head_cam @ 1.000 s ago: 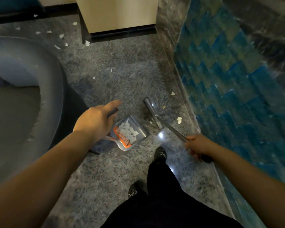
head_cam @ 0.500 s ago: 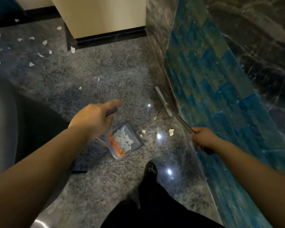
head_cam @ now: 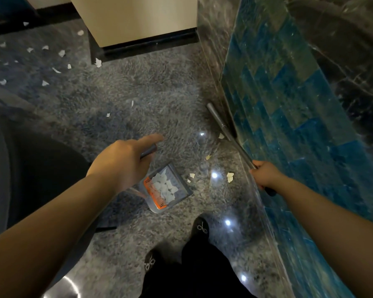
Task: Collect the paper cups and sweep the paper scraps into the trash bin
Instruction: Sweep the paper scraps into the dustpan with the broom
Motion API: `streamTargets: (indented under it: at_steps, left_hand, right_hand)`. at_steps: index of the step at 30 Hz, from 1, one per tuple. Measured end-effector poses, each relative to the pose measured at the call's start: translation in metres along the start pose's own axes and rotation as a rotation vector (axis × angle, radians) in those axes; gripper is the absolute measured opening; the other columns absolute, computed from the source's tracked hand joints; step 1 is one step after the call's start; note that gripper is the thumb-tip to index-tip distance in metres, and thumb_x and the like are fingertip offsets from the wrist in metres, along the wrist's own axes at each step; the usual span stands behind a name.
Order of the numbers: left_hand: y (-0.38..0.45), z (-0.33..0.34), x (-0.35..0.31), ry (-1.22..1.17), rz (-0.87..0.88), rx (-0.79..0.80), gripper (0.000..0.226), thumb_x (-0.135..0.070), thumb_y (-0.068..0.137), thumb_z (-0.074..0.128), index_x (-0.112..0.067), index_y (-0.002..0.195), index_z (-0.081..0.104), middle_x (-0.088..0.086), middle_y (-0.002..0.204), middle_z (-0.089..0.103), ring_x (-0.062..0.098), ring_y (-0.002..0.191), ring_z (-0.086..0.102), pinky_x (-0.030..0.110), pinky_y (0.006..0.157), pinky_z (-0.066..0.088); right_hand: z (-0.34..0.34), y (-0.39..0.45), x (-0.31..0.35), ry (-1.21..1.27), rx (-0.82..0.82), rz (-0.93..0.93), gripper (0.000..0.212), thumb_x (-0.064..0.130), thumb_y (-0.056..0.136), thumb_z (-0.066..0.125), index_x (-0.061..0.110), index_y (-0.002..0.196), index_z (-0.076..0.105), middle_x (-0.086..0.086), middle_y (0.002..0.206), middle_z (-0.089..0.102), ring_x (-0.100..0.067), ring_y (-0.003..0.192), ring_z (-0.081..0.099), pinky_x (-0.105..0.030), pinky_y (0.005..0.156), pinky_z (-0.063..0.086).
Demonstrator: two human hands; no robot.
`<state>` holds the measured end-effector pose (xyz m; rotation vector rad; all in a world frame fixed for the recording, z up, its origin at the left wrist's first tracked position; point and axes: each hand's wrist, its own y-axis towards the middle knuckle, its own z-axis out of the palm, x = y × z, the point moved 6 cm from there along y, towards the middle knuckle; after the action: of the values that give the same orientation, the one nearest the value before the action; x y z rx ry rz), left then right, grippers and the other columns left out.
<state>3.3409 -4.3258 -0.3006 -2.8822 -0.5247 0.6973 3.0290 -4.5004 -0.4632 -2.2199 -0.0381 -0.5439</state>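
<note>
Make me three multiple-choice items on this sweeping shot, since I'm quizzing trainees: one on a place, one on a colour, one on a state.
1. Where does the broom head lie?
A. against the blue tiled wall
B. inside the dustpan
C. beside the shoes

2. What colour is the comb strip inside the dustpan?
A. green
B. orange
C. white

3. What state is the dustpan in?
A. empty
B. upside down
C. holding white paper scraps

Answers:
1 A, the head sits at the foot of the wall.
2 B, an orange strip shows along the pan's back edge.
3 C, white scraps are piled in the pan, which the left hand holds by its handle while the right hand grips the broom.
</note>
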Motion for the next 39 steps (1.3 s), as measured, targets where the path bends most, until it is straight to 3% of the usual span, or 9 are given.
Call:
streamTargets:
  at_steps: [7,12,16,20,22,25,32,35,39]
  left_hand:
    - [-0.008,0.001,0.004,-0.023,0.040,-0.004,0.048,-0.027,0.094,0.056,-0.045,0.137,0.045,0.002,0.104,0.072,0.027,0.086,0.068,0.042,0.070,0.056]
    - [-0.022,-0.003,-0.004,0.024,0.155,-0.068,0.047,-0.020,0.091,0.064,-0.032,0.135,0.054,0.007,0.083,0.072,0.030,0.064,0.062,0.029,0.054,0.044]
    - [-0.030,0.000,0.005,0.033,0.126,-0.024,0.046,-0.026,0.094,0.059,-0.037,0.137,0.049,0.010,0.078,0.068,0.027,0.059,0.058,0.041,0.054,0.051]
    - [-0.040,0.003,0.010,-0.008,0.132,-0.014,0.046,-0.028,0.094,0.058,-0.039,0.137,0.047,0.007,0.093,0.072,0.023,0.060,0.059,0.038,0.055,0.053]
    - [-0.043,0.005,0.011,0.000,0.147,-0.020,0.046,-0.028,0.095,0.058,-0.038,0.138,0.047,0.005,0.078,0.068,0.011,0.048,0.046,0.029,0.046,0.041]
    - [-0.045,0.005,0.012,0.031,0.185,-0.007,0.046,-0.028,0.094,0.058,-0.041,0.137,0.047,-0.009,0.059,0.050,0.003,0.044,0.037,0.023,0.041,0.027]
    - [-0.031,-0.010,0.032,0.041,0.217,0.041,0.046,-0.026,0.093,0.059,-0.045,0.133,0.047,-0.001,0.065,0.058,0.019,0.049,0.053,0.037,0.050,0.050]
    - [-0.026,-0.014,0.035,0.037,0.229,0.044,0.044,-0.028,0.093,0.059,-0.046,0.132,0.048,-0.016,0.061,0.046,0.014,0.048,0.051,0.030,0.047,0.044]
    - [-0.020,-0.015,0.037,0.064,0.252,0.084,0.044,-0.032,0.094,0.058,-0.049,0.132,0.045,-0.001,0.069,0.054,0.012,0.052,0.051,0.028,0.048,0.041]
  right_hand:
    - [0.019,-0.012,-0.002,-0.127,0.099,0.078,0.036,0.017,0.095,0.054,-0.002,0.127,0.054,-0.011,0.084,0.053,-0.021,0.063,0.048,-0.026,0.062,0.041]
    - [0.041,-0.058,-0.014,-0.194,0.169,0.085,0.012,0.015,0.097,0.048,0.009,0.088,0.054,-0.010,0.072,0.051,-0.018,0.056,0.045,-0.032,0.064,0.046]
    - [0.068,-0.097,-0.020,-0.110,0.202,0.094,0.017,0.008,0.097,0.045,0.012,0.083,0.053,-0.005,0.063,0.048,-0.015,0.050,0.047,-0.020,0.046,0.040]
    - [0.097,-0.137,-0.020,0.070,0.264,0.142,0.017,0.006,0.098,0.042,0.012,0.092,0.057,-0.010,0.064,0.050,-0.015,0.044,0.047,-0.017,0.038,0.039]
    - [0.110,-0.154,-0.019,0.162,0.269,0.160,0.019,0.004,0.098,0.042,0.011,0.088,0.057,-0.010,0.060,0.045,-0.013,0.037,0.043,-0.018,0.038,0.035]
    - [0.126,-0.177,-0.018,0.257,0.270,0.203,0.027,0.005,0.098,0.041,0.005,0.122,0.054,-0.012,0.062,0.042,-0.017,0.041,0.038,-0.021,0.042,0.032]
    - [0.135,-0.206,-0.012,0.396,0.195,0.223,0.037,0.013,0.100,0.043,0.016,0.138,0.046,-0.012,0.066,0.046,-0.017,0.042,0.040,-0.023,0.043,0.032]
    - [0.128,-0.208,-0.020,0.436,0.149,0.247,0.037,0.010,0.100,0.044,0.012,0.136,0.047,-0.013,0.065,0.047,-0.018,0.041,0.038,-0.025,0.045,0.031]
    - [0.120,-0.210,-0.037,0.482,0.091,0.283,0.035,0.012,0.099,0.045,0.009,0.135,0.047,-0.013,0.064,0.048,-0.017,0.039,0.037,-0.024,0.044,0.030]
